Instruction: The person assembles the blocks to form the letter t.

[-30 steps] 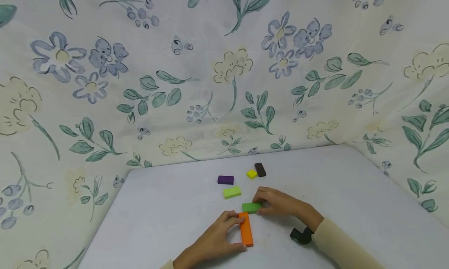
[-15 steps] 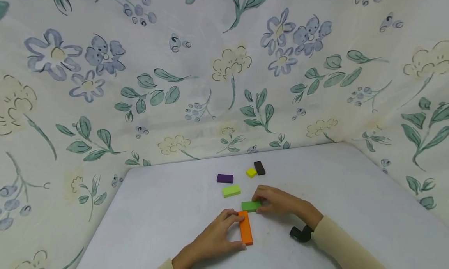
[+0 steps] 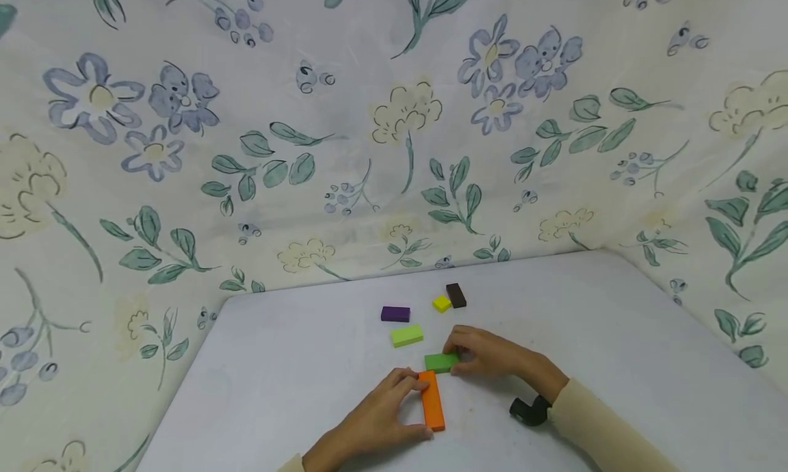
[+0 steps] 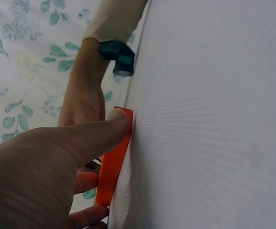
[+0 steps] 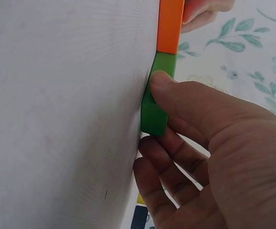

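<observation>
The left hand [image 3: 377,417] grips the orange block [image 3: 434,409] by its ends, near on the table [image 3: 265,376] — the right hand [image 3: 486,352] pinches the green block [image 3: 438,363] against its far end. Farther off, slightly left, lies a lime block [image 3: 407,335].

- The right sleeve [image 3: 606,427] was long, plain and pale cream, its cuff [image 3: 563,403] ending short of the wrist.
- The left sleeve [image 3: 292,464] matched it in colour, though only a small piece showed.
- A black wrist device [image 3: 528,412], bent like an elbow, sat by the right cuff; the left wrist view gave it a dark green tinge and a pale end.
</observation>
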A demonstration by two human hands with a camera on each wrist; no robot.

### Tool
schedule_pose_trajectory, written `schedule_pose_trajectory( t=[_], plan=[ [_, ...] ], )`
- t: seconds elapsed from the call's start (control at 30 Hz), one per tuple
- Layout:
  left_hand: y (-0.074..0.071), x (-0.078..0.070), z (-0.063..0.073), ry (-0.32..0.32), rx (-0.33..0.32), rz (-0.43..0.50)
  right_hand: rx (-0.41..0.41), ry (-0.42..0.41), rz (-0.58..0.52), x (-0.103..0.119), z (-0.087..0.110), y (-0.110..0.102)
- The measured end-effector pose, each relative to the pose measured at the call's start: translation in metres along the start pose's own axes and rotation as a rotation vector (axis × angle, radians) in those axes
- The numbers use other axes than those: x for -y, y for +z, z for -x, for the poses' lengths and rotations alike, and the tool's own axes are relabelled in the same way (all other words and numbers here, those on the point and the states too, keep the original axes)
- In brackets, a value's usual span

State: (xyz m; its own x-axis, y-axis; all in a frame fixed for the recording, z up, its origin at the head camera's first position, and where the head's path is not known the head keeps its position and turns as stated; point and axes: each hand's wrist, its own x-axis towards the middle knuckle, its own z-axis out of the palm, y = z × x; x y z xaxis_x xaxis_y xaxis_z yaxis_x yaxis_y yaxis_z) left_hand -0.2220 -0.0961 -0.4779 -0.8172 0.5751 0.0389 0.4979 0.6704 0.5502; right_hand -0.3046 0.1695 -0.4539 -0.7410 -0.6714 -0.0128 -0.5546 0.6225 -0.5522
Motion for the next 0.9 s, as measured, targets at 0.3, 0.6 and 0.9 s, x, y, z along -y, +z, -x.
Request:
schedule_pose_trajectory(
  t=[0.3,0.6,0.9],
  plan=[
    [0.001,0.0022,-0.0011,-0.007,0.006,-0.006,0.002,0.001,0.008,0.0012,0.0014,-0.0006],
    [0.0021,0.0034,0.0002,0.003,-0.005,-0.015,-0.004,0.002,0.017,0.0046,0.0015,-0.0009],
    [0.0019,0.003,0.0005,-0.003,-0.003,-0.01,-0.005,0.004,0.012,0.0026,0.0005,0.0007]
  ],
)
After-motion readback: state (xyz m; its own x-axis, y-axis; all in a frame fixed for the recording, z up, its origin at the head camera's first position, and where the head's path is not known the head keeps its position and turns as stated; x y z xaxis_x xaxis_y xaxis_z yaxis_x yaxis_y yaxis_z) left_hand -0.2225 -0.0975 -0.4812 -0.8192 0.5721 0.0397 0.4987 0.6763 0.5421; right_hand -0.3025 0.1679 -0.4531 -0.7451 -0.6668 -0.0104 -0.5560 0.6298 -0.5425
